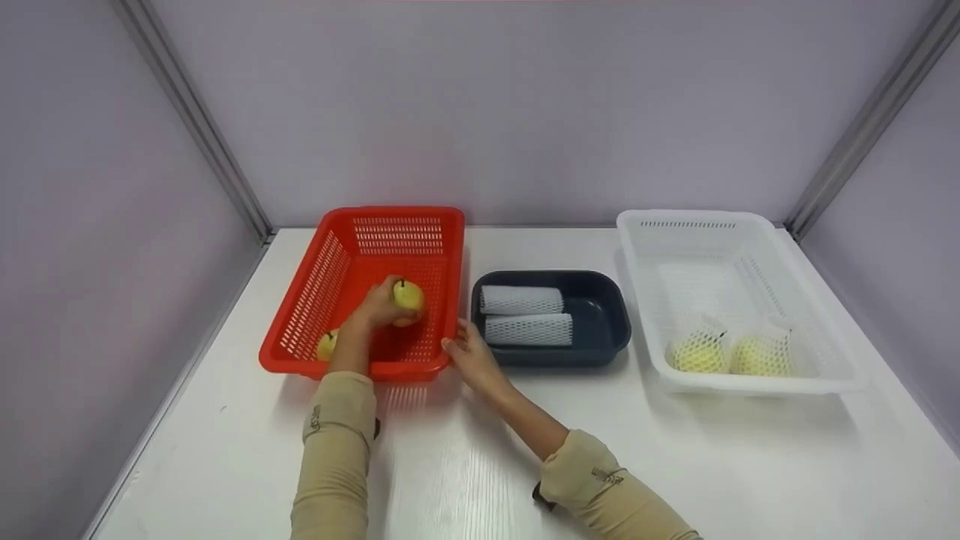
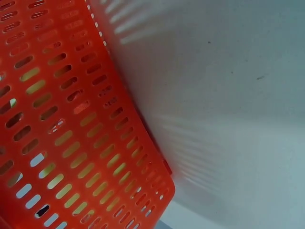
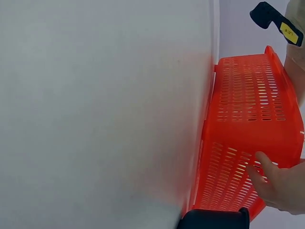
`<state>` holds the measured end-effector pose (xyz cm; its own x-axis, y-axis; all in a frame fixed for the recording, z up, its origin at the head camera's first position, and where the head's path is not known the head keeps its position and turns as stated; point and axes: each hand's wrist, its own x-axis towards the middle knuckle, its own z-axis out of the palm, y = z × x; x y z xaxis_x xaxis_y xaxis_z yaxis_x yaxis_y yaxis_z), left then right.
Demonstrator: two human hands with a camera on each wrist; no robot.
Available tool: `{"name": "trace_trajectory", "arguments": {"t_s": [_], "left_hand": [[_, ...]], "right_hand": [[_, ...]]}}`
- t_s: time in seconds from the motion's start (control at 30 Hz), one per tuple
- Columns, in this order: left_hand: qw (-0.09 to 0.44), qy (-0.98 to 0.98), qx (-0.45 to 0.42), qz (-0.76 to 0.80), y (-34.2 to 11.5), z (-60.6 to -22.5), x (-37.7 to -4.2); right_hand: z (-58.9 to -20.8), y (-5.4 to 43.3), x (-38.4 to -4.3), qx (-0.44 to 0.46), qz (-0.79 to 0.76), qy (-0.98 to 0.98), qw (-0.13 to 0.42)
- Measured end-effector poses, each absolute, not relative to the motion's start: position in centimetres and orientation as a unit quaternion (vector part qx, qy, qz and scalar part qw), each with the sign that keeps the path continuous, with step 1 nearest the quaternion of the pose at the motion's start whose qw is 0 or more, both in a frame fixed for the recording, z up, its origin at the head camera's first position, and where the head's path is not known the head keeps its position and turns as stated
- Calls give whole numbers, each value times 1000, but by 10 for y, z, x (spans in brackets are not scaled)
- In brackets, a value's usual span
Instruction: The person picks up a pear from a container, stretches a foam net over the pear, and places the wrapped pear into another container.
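Observation:
My left hand (image 1: 379, 306) reaches into the red basket (image 1: 270, 352) and grips a yellow pear (image 1: 409, 295) by its side, stem up. A second pear (image 1: 325, 346) lies in the basket's near left part, partly hidden by the left forearm. At the basket's near right corner, my right hand (image 1: 474, 358) has its thumb and fingers extended against the outer side, just under the rim. The right wrist view shows this hand (image 3: 281, 186) in front of the slotted wall. In the left wrist view the basket wall (image 2: 109, 129) hides the left hand; yellow shows through its slots.
Right of the red basket, a dark blue basin (image 1: 604, 319) holds white foam net sleeves (image 1: 529, 330). Farther right stands a white basket (image 1: 806, 300) with two pears in foam nets (image 1: 761, 355) near its front wall. Panels (image 1: 480, 112) enclose the table's back and sides.

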<state>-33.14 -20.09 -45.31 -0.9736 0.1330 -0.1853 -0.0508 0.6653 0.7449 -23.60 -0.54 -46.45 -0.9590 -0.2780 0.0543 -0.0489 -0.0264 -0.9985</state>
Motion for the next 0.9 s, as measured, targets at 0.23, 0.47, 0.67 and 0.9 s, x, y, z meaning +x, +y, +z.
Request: {"name": "trace_trajectory", "arguments": {"t_s": [0.23,0.47,0.67,0.9], "left_hand": [[70,905,8,419,-202,-450,-336],[17,901,-14,434,-194,-428,-332],[-15,906,-37,422,-170,-401,-316],[-20,890,-18,455,-147,-381,-291]], "right_hand": [[-460,2,-239,-120,-722,672,117],[-444,21,-242,-121,-724,668,119],[-427,49,-242,-129,-702,697,73],[-418,74,-236,-171,-659,732,6]]}}
